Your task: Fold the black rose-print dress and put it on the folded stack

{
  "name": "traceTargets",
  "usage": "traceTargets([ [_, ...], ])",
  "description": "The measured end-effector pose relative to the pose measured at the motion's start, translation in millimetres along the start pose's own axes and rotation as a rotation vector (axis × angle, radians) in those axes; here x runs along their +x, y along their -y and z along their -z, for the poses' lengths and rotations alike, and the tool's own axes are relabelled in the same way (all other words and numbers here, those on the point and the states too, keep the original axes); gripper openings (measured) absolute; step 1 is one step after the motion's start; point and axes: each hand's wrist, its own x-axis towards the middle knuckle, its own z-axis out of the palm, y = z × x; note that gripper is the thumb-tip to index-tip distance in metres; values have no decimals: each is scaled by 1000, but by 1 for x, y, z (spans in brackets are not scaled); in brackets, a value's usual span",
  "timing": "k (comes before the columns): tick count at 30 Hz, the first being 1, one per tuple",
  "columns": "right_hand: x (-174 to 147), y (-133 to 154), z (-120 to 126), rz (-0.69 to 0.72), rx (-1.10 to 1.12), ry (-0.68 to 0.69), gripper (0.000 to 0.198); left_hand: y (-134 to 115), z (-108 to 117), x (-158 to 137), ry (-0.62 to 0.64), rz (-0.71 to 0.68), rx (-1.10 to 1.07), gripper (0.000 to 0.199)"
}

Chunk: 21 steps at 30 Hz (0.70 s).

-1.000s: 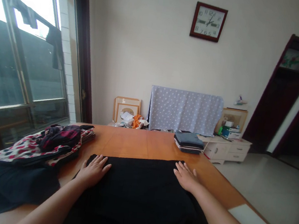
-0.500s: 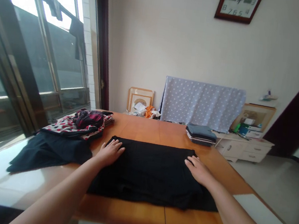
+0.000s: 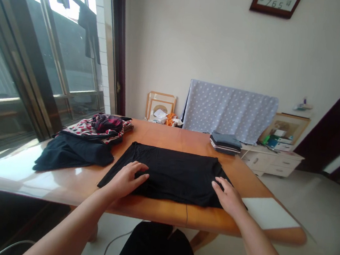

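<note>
A black garment lies folded into a wide rectangle on the wooden table, close to its front edge. My left hand is over the garment's left part, fingers apart and slightly bent, with nothing gripped. Over the right part is my right hand, also with its fingers apart and holding nothing. Whether the fingertips touch the cloth is hard to tell. Slanting edges of the cloth stick out past both hands at the sides.
Left on the table are a dark garment and a heap of patterned clothes. A stack of folded clothes stands at the back right. A white sheet lies at the right front. Behind stands a white cabinet.
Both hands have drawn back from the garment's far corners towards its near side. The view has tilted down, so my legs and the table's front edge now show.
</note>
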Motion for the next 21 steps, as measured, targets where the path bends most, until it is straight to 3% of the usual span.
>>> traceTargets([
  [8,-23,24,12,-22,-37,62,78,-1,-2,-21,102,-79,16,20],
  [13,-23,22,9,-66,-128,79,82,1,1,-25,127,-106,-60,16],
  [17,-19,15,5,-87,-107,64,80,-2,9,-30,187,-108,-120,28],
  [21,-16,9,5,-114,20,63,80,-2,14,-26,56,25,-149,45],
])
